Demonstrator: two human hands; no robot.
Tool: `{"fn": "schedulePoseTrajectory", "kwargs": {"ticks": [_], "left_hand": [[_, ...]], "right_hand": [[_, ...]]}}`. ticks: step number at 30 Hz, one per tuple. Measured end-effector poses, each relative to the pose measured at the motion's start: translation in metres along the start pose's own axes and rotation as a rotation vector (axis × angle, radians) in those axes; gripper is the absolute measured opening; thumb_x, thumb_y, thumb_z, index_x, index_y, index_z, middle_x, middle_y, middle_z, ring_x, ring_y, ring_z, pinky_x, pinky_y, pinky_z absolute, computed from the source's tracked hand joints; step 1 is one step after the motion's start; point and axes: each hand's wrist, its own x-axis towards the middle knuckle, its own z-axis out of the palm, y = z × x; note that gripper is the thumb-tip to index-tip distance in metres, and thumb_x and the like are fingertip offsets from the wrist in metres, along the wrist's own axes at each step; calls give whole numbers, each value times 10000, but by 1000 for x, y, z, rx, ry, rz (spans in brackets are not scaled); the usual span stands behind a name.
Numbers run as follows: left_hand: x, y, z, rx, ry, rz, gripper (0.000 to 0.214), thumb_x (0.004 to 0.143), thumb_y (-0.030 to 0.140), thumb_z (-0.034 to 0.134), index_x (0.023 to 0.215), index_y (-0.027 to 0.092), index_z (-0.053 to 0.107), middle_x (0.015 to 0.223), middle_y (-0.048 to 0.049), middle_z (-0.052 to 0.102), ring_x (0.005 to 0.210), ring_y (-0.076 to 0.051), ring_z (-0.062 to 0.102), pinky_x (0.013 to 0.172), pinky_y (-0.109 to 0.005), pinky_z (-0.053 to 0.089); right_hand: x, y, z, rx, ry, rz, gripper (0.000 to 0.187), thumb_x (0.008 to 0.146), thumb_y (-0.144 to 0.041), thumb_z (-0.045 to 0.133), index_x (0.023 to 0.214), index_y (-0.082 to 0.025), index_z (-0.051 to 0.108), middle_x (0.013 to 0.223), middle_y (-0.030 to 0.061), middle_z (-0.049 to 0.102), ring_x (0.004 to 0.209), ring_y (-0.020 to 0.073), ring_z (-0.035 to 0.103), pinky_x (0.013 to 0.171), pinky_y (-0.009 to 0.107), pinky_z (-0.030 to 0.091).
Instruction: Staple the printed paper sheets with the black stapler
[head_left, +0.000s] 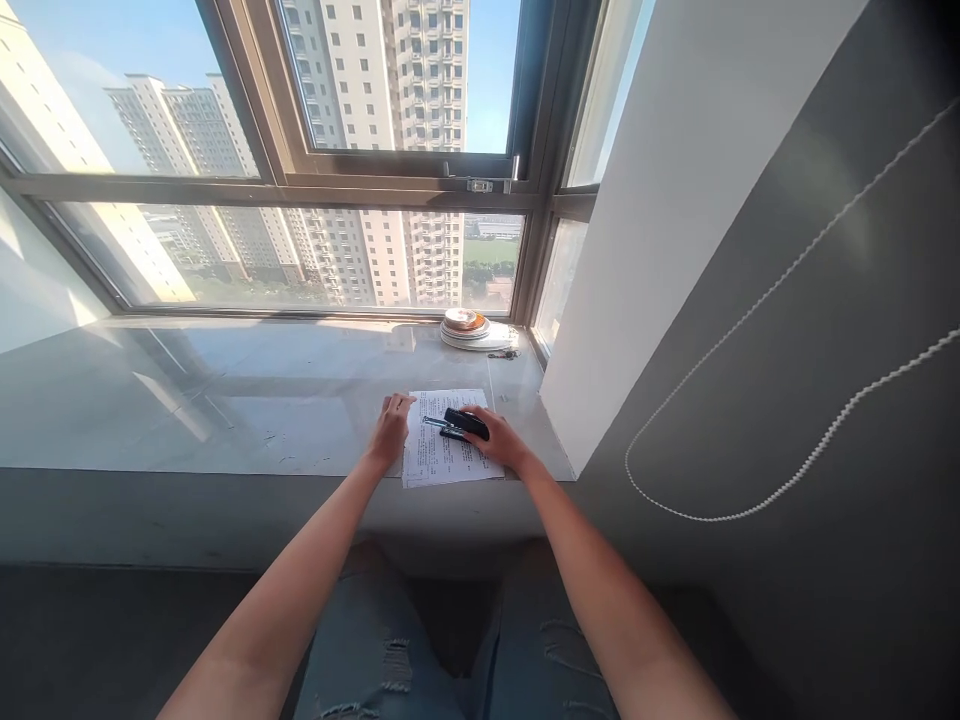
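Note:
A printed sheet of paper [442, 465] lies on the windowsill, its lower edge reaching the sill's front. Over the sheet, my right hand [499, 438] grips a black stapler [466, 422] from the right. The stapler's jaws are spread, and a shiny metal strip sticks out to the left. My left hand [390, 430] is at the paper's left edge with its fingers curled together. Whether those fingers pinch the paper or some small item cannot be made out.
A glossy windowsill [247, 420] runs below the window. Near the window corner sits a small stack of white and orange round things [466, 325], with a dark small item [504, 354] beside it. A white beaded cord [750, 510] hangs along the grey wall at right.

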Motion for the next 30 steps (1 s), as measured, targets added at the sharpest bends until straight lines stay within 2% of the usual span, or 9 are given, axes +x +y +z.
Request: {"fn": "schedulePoseTrajectory", "kwargs": {"ticks": [3,5,8,10,16,20,23,26,30], "left_hand": [[0,0,-1,-47,-48,-19,430,960,83,391,1285,208,643,1139,-131,696,1122,-274,619,914,-397,535],[0,1,-2,-95,-27,-61,350,1011,204,422,1289,223,633,1087,-109,728,1058,-253,666,874,-360,536],[1,2,-8,-201,46,-114,303,1021,345,477,1252,251,648,1057,-71,764,984,-228,714,854,-319,531],[7,5,-13,-258,32,-96,275,1001,391,519,1160,254,696,1033,-60,779,932,-228,731,829,-308,531],[35,25,-18,-320,-119,-44,204,901,308,640,992,197,784,925,-69,783,850,-235,726,803,-336,551],[38,33,-15,-263,-195,4,211,883,236,623,974,198,809,1026,-83,767,904,-240,710,836,-363,562],[37,34,-17,-205,-149,5,256,894,219,592,1030,214,809,1107,-94,719,865,-215,701,799,-354,564],[35,36,-21,-237,-93,-64,229,888,239,625,1016,212,812,1001,-87,719,815,-206,697,782,-348,565],[31,38,-22,-391,-9,-202,190,838,382,730,900,222,810,855,-53,763,790,-215,697,808,-359,573]], "right_hand": [[0,0,0,-1,-4,-8,466,918,-245,655,1363,-314,536,1250,50,661,1134,240,630,996,401,483],[0,0,0,-12,-1,-4,470,919,-242,656,1367,-315,537,1233,50,666,1128,240,633,1006,405,478],[0,0,0,-22,3,5,468,919,-242,655,1367,-312,539,1217,52,671,1117,241,636,1006,406,477],[0,-1,-1,-15,-3,-2,463,923,-245,647,1367,-311,535,1229,53,668,1118,242,632,988,397,482],[0,-3,-3,-23,-2,-8,471,917,-241,646,1369,-311,533,1222,44,673,1102,241,631,985,396,474],[0,-2,-2,-38,10,11,459,909,-250,657,1351,-306,548,1201,47,679,1086,243,636,967,390,481],[-1,0,-1,-39,14,10,436,909,-264,665,1333,-290,564,1191,56,682,1074,245,640,962,388,483],[-1,2,0,-36,20,-1,431,907,-263,669,1326,-285,569,1183,57,683,1061,245,643,959,391,484],[-1,3,0,-45,23,4,434,907,-251,666,1329,-283,568,1173,59,682,1052,242,644,950,388,490]]}}
